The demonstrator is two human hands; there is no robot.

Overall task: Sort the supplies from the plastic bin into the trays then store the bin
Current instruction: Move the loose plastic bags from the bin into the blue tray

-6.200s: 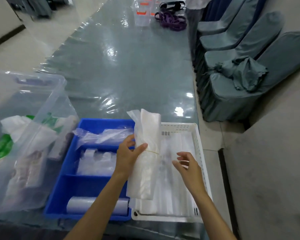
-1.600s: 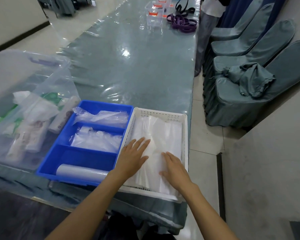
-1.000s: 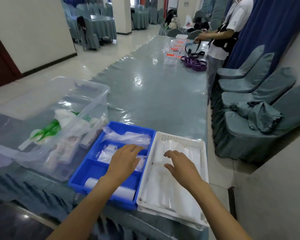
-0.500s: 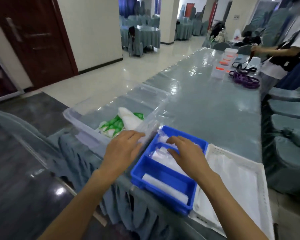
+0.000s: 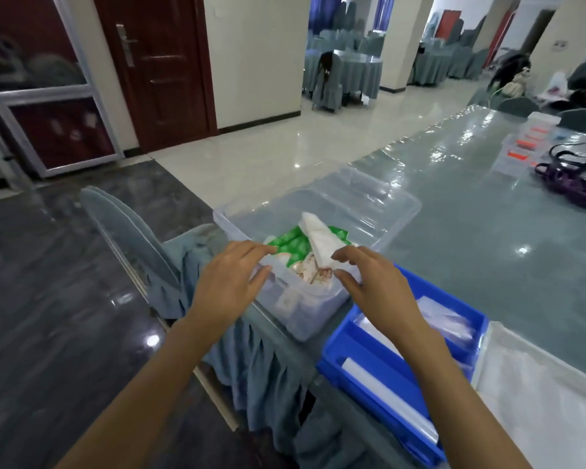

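Observation:
The clear plastic bin (image 5: 379,211) sits at the table's near corner. Inside lie a green packet (image 5: 293,244), a white folded bundle (image 5: 320,243) and printed packets (image 5: 313,274). My left hand (image 5: 230,282) hovers over the bin's near left rim, fingers spread, holding nothing. My right hand (image 5: 374,282) is at the near right rim, thumb and fingers apart around the bundle's lower end; contact is unclear. The blue divided tray (image 5: 349,340) with clear bags and a roll (image 5: 386,390) lies right of the bin. The white tray (image 5: 487,353) of plastic bags is at far right.
A grey skirted table (image 5: 487,231) runs away to the right, with small clear boxes (image 5: 525,147) and purple straps (image 5: 569,184) far along it. A clear chair back (image 5: 129,238) stands left of the bin. Dark glossy floor lies to the left.
My view has swung left from the white tray to the bin. Both hands left the trays and now reach over the bin's near end.

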